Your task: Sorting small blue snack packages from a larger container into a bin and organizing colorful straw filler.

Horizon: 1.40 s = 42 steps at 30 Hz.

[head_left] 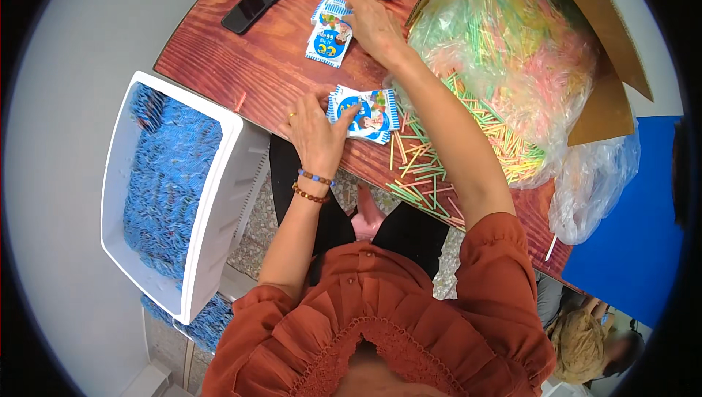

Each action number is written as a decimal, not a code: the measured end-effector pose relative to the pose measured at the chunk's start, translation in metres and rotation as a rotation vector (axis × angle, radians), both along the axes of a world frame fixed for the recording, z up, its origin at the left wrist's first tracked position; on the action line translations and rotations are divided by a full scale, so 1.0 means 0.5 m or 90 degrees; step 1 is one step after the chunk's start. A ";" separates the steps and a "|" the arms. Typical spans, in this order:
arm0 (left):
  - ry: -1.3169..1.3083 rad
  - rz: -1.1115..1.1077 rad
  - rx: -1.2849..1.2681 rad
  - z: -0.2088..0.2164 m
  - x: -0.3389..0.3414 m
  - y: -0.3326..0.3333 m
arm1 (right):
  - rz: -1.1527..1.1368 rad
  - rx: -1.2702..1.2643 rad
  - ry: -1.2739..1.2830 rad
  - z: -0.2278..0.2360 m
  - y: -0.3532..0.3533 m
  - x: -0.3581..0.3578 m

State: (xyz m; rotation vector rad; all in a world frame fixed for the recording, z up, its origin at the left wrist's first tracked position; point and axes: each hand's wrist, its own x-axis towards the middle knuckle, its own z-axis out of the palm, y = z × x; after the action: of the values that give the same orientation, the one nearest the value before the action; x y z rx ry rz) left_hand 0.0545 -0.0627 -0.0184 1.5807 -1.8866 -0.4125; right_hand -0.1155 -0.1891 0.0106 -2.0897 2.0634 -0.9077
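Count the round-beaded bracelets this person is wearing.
2, both at the wrist of the bare left hand: a blue-and-brown beaded bracelet nearer the fingers and a brown beaded bracelet nearer the elbow. No others show.

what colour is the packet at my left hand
The packet is mostly blue and white, with striped ends, clearest in the head view.

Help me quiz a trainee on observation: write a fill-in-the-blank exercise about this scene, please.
1. The ____ hand reaches farther across the wooden table.
2. The braceleted hand, touching a packet, is the ____ one.
3. The phone is ____ in colour.
4. The white bin holds mostly ____ contents.

Missing words: right; left; black; blue.
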 end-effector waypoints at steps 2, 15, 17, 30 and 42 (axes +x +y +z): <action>-0.015 0.012 0.005 -0.008 -0.001 -0.008 | -0.004 -0.033 0.024 0.007 0.025 -0.012; -0.002 -0.027 -0.234 -0.026 0.028 -0.019 | 0.079 -0.014 -0.123 0.029 0.287 -0.029; 0.010 -0.077 -0.293 -0.019 0.033 -0.024 | 0.088 -0.011 -0.133 0.024 0.288 -0.025; 0.837 -0.208 0.207 0.070 0.001 0.032 | 0.234 0.148 -0.717 0.034 0.355 -0.030; 0.885 -0.190 0.332 0.034 -0.050 0.109 | 0.099 0.152 -0.707 0.006 0.460 -0.059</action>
State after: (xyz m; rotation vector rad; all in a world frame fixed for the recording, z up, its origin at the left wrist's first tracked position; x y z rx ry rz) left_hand 0.0297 -0.0082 -0.0016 0.7578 -0.8750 -1.6912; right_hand -0.1448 0.0407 0.0135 -1.1256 1.2913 -1.2853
